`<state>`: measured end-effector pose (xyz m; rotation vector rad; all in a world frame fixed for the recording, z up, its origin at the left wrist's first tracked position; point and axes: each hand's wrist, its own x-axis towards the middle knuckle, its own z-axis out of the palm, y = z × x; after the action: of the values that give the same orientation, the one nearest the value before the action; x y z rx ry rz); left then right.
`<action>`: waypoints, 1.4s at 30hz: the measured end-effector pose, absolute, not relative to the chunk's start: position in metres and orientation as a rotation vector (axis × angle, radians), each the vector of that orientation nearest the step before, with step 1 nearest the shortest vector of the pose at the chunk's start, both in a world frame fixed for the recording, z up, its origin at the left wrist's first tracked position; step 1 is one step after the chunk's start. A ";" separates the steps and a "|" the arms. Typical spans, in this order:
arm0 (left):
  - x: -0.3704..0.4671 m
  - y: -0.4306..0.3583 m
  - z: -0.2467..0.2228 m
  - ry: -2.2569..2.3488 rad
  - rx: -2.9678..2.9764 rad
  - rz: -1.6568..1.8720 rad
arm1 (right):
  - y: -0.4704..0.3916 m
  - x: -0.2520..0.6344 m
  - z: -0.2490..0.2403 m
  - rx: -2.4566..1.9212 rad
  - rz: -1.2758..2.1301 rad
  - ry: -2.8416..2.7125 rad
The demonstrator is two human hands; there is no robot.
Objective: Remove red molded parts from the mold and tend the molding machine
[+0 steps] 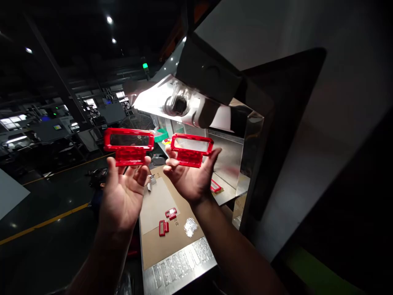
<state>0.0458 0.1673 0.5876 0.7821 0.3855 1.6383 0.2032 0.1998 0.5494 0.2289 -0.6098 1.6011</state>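
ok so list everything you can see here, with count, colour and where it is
held frames: 2, red with clear windows, one in the left hand, one in the right hand, both raised up
loose frames: 2, red, on the brown sheet
third frame: 1, red, on the metal shelf at right
brown sheet: 1, brown, covers the bench
foil scrap: 1, silvery, on the sheet near the loose frames
lamp: 1, bright white, overhead
bin: 1, green, far end of the bench
fan: 1, dark, behind the held frames
left hand: 1, palm up, fingers under its frame
right hand: 1, palm up, fingers around its frame
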 end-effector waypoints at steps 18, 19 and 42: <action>-0.077 0.141 0.533 0.693 0.718 2.169 | 0.230 0.101 0.595 0.526 2.057 -0.681; -0.078 0.141 0.531 0.690 0.717 2.170 | 0.231 0.099 0.594 0.522 2.064 -0.679; -0.094 0.250 0.322 1.200 0.583 1.798 | 0.189 0.146 0.496 -0.604 0.768 -1.653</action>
<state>-0.0942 0.2501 0.3216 0.5828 1.1996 1.7982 0.1461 0.1894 0.4963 -0.6042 -1.6526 0.7680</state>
